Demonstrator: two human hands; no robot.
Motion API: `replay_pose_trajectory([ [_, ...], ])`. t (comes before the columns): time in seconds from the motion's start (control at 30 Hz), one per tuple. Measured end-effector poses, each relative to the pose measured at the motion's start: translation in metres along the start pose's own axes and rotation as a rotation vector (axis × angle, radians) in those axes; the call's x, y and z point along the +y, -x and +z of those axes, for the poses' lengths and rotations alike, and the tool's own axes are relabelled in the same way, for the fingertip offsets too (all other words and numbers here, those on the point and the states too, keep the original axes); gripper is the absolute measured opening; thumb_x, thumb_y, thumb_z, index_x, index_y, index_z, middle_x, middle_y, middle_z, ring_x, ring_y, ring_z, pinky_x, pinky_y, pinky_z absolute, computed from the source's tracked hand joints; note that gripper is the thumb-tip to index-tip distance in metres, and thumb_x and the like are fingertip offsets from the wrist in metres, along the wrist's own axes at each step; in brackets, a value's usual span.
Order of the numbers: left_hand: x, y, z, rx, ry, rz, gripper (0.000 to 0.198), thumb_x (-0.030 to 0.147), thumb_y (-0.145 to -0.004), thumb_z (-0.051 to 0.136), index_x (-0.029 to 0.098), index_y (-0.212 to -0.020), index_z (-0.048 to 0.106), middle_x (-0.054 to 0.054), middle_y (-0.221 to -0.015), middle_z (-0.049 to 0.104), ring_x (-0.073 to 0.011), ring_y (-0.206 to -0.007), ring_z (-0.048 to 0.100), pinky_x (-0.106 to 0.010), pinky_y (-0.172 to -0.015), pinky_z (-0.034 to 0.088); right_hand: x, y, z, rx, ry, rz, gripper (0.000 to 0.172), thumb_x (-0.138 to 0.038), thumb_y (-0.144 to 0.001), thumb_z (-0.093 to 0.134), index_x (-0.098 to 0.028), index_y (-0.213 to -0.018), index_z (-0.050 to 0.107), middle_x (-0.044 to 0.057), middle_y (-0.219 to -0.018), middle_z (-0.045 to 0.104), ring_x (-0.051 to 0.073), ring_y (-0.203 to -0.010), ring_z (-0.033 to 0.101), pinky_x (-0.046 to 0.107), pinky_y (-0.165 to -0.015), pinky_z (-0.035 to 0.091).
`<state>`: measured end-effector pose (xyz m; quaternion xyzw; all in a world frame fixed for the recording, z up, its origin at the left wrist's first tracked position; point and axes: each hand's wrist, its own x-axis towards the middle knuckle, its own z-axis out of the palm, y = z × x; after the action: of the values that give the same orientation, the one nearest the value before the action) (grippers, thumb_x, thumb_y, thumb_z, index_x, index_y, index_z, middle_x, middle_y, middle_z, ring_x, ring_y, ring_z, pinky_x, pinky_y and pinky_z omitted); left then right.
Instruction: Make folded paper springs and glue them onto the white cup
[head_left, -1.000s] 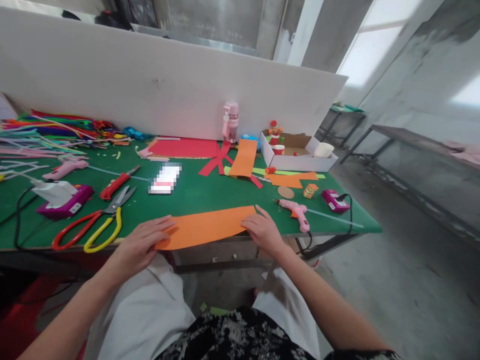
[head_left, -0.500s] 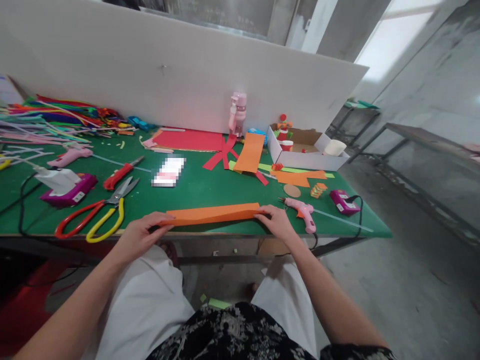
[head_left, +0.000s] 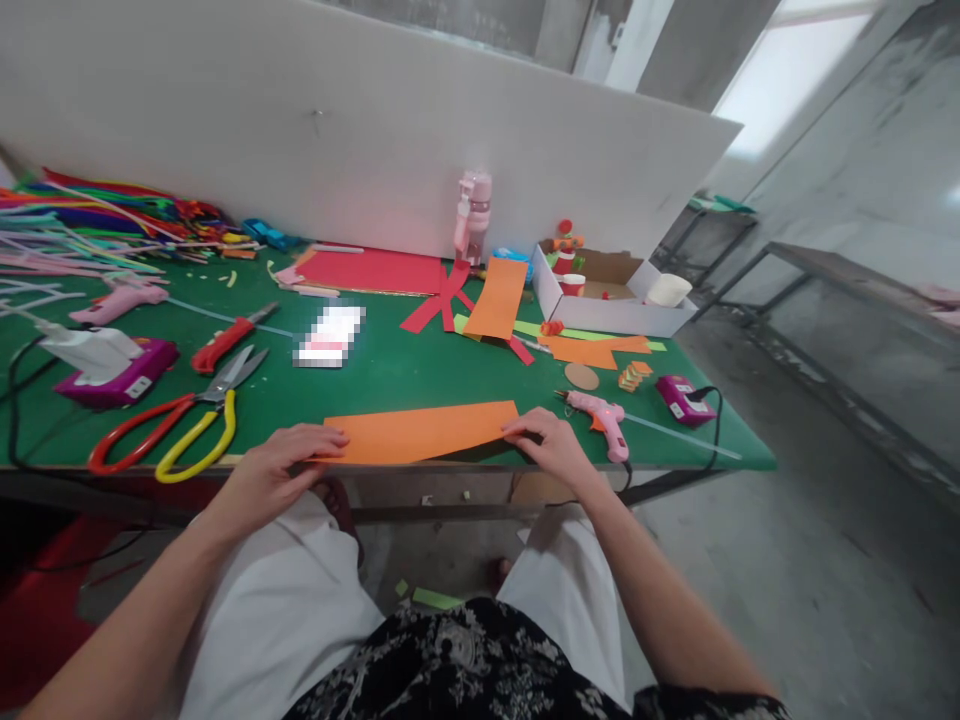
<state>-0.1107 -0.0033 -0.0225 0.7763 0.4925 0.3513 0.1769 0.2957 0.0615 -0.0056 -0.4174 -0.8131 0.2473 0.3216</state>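
An orange paper strip [head_left: 420,432] lies lengthwise along the front edge of the green table. My left hand [head_left: 289,462] pinches its left end, thumb underneath and fingers on top. At the other end my right hand [head_left: 546,440] has its fingertips closed on the paper's corner. The strip bows slightly, and a shadow shows under its right part. Just right of my right hand lies a pink glue gun [head_left: 604,420]. Scissors [head_left: 196,415] with red and yellow handles rest to the left of my left hand.
Behind the strip are a phone-like blurred item [head_left: 330,337], a red-handled cutter [head_left: 229,340], red card [head_left: 375,270] and another orange paper [head_left: 498,298]. A white box [head_left: 622,310] stands back right. Pipe cleaners [head_left: 105,220] pile up left. Purple power blocks [head_left: 684,400] have cords.
The orange strip has tilted, so more of its broad face shows and its near edge sits lower. Both hands keep hold of its ends. The view has shifted slightly.
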Motion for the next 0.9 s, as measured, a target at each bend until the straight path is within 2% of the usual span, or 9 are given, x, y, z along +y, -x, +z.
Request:
replay_pose_trajectory([
  [0.23,0.0045,-0.0023,0.0005,0.014,0.019,-0.016,0.024,0.037,-0.090,0.053,0.026,-0.087,0.073,-0.006,-0.099,0.079,-0.0226,-0.099,0.072,-0.039,-0.090,0.057,0.0012,0.0003,-0.0003,0.013,0.014,0.013,0.016,-0.017,-0.087,0.066,-0.026,-0.091,0.078,0.004,-0.092,0.079,0.021,-0.089,0.071,0.036,-0.086,0.055],
  [0.43,0.0058,0.0001,0.0000,0.032,-0.037,0.040,0.021,0.035,-0.090,0.053,0.027,-0.089,0.073,-0.006,-0.099,0.079,-0.0239,-0.100,0.071,-0.041,-0.092,0.055,0.0035,0.0035,0.0020,0.015,0.014,-0.051,0.021,-0.017,-0.089,0.061,-0.028,-0.089,0.079,0.004,-0.093,0.080,0.022,-0.090,0.071,0.040,-0.084,0.057],
  [0.63,0.0057,0.0025,0.0006,0.002,-0.120,0.040,0.025,0.034,-0.087,0.051,0.027,-0.095,0.073,-0.008,-0.103,0.077,-0.0256,-0.103,0.068,-0.043,-0.095,0.053,0.0065,0.0049,0.0027,0.015,0.072,-0.108,0.028,-0.010,-0.084,0.062,-0.028,-0.097,0.079,0.005,-0.102,0.079,0.023,-0.097,0.070,0.042,-0.088,0.056],
  [0.8,0.0051,0.0019,-0.0004,-0.017,-0.123,0.019,0.026,0.036,-0.087,0.049,0.028,-0.094,0.073,-0.007,-0.103,0.077,-0.0254,-0.102,0.067,-0.041,-0.092,0.053,0.0071,0.0048,0.0026,0.019,0.056,-0.129,0.023,-0.015,-0.089,0.062,-0.029,-0.091,0.080,0.005,-0.100,0.079,0.022,-0.095,0.070,0.041,-0.086,0.056],
  [0.9,0.0064,-0.0017,-0.0001,0.023,-0.083,-0.020,0.026,0.042,-0.090,0.051,0.027,-0.090,0.072,-0.006,-0.097,0.077,-0.0241,-0.095,0.068,-0.038,-0.086,0.055,0.0071,0.0035,0.0023,0.042,0.055,-0.050,0.017,-0.021,-0.090,0.064,-0.028,-0.090,0.079,0.004,-0.094,0.079,0.022,-0.092,0.071,0.038,-0.084,0.057],
])
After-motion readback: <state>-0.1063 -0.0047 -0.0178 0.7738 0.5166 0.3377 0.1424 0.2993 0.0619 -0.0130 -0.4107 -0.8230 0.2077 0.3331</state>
